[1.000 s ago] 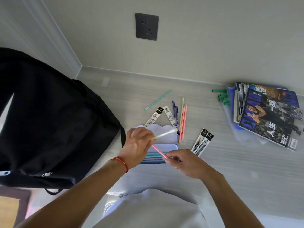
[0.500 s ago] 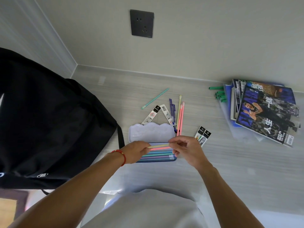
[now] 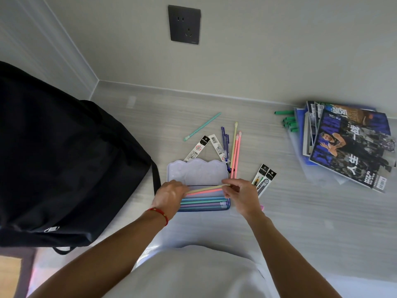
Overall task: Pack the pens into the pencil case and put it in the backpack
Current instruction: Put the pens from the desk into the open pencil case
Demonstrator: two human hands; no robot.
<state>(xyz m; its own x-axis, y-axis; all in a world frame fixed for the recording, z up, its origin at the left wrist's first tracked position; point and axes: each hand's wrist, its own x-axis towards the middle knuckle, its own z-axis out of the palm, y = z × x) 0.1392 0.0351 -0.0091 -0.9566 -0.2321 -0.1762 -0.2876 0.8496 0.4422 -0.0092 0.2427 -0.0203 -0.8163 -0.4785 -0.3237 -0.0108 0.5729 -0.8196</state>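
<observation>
An open pale-blue pencil case (image 3: 196,172) lies on the desk, its scalloped lid folded back and several pastel pens lined up in its tray. A yellow pen (image 3: 206,188) lies across the tray's top. My left hand (image 3: 169,195) pinches its left end and my right hand (image 3: 240,194) its right end. A pink pen (image 3: 207,192) lies just below it. Loose pens remain behind the case: a teal pen (image 3: 202,126), two pink pens (image 3: 236,153), a yellow one and dark blue ones (image 3: 224,140). The black backpack (image 3: 64,158) stands at the left.
Refill packets (image 3: 196,150) lie behind the case and two more packets (image 3: 263,178) to its right. A stack of magazines (image 3: 348,145) and green markers (image 3: 287,121) sit at the far right. A wall socket (image 3: 184,24) is on the wall behind.
The yellow and pink pens, held raised and crossed over the case a second ago, now lie flat along the tray. My right hand moved up to the yellow pen's right end.
</observation>
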